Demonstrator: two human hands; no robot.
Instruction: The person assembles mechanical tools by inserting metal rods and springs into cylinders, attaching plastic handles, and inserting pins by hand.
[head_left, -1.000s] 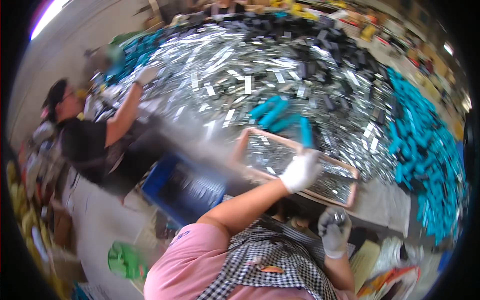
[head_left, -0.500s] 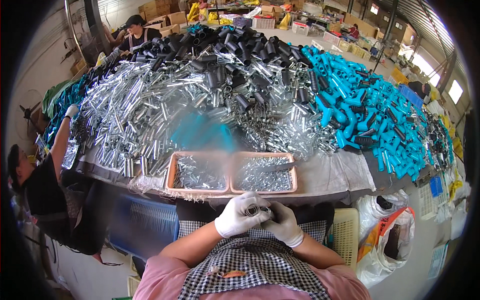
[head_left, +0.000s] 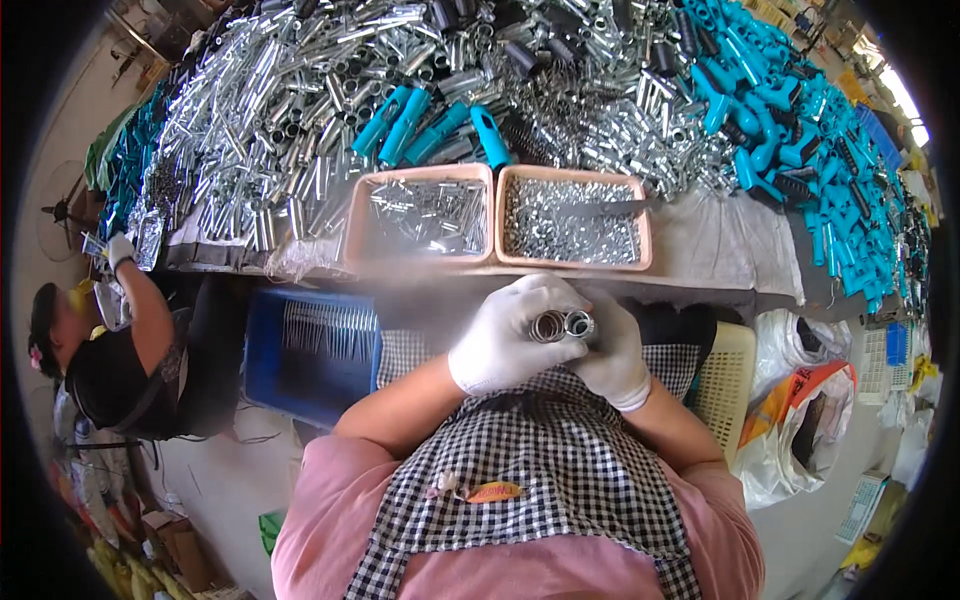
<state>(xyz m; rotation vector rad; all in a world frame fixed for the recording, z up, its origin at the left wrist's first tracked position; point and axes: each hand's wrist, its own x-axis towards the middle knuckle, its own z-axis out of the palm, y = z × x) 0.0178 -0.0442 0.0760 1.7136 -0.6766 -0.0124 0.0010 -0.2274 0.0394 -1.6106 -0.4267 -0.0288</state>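
Note:
Both my gloved hands meet in front of my chest, just off the table's near edge. My left hand point(head_left: 505, 340) is closed around a coil spring point(head_left: 547, 326), whose round end faces up. Right beside it, my right hand point(head_left: 615, 350) has its fingers wrapped round a shiny metal tube point(head_left: 578, 323) with an open end. The lower parts of both pieces are hidden by the gloves. Beyond my hands lie two pink trays, one with loose metal pins point(head_left: 430, 215), the other with small metal pieces point(head_left: 570, 225). Several teal plastic housings point(head_left: 435, 130) rest behind them.
A heap of metal tubes point(head_left: 270, 150) covers the table, with teal handles point(head_left: 790, 140) on the right. Below the edge stand a blue bin point(head_left: 310, 375) with metal rods and a cream basket point(head_left: 728, 385). A co-worker point(head_left: 120, 370) sits at the left; white sacks point(head_left: 800, 410) stand right.
The view has tipped downward, so trays and heap sit higher in it. The spring and tube now show side by side, ends up. The co-worker's arm at the left has come lower.

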